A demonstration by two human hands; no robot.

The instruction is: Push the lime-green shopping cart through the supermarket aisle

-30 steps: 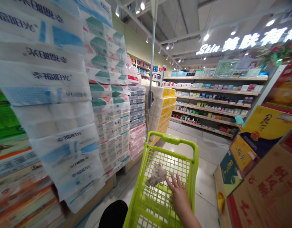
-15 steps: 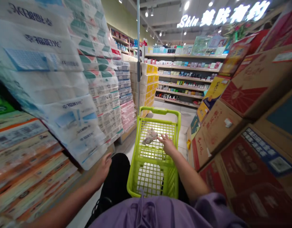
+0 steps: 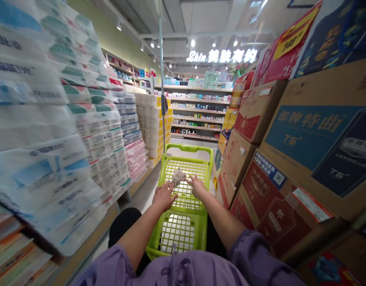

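Note:
A small crumpled pale cloth [image 3: 179, 176] with a faint speckled pattern is over the mesh of the lime-green shopping basket [image 3: 160, 230], which is in front of my body. My right hand [image 3: 197, 188] is at the cloth's right side, its fingertips pinching the edge. My left hand [image 3: 165, 196] is just below and left of the cloth, palm down. Its fingers are apart, the tips close to the cloth's lower left edge; whether they touch it I cannot tell. The basket's handle bar [image 3: 188, 149] is beyond both hands.
Wrapped paper rolls and tissue packs [image 3: 96, 131] are stacked high on the left. Cardboard cartons [image 3: 275, 178] wall the right side. A thin metal pole [image 3: 161, 59] rises beside the basket. Farther off, shelves [image 3: 197, 107] of small goods close the aisle.
My left hand has come from beside my left knee into the basket area near the cloth. The right hand stays at the cloth. The view has shifted, showing more of the right-hand cartons.

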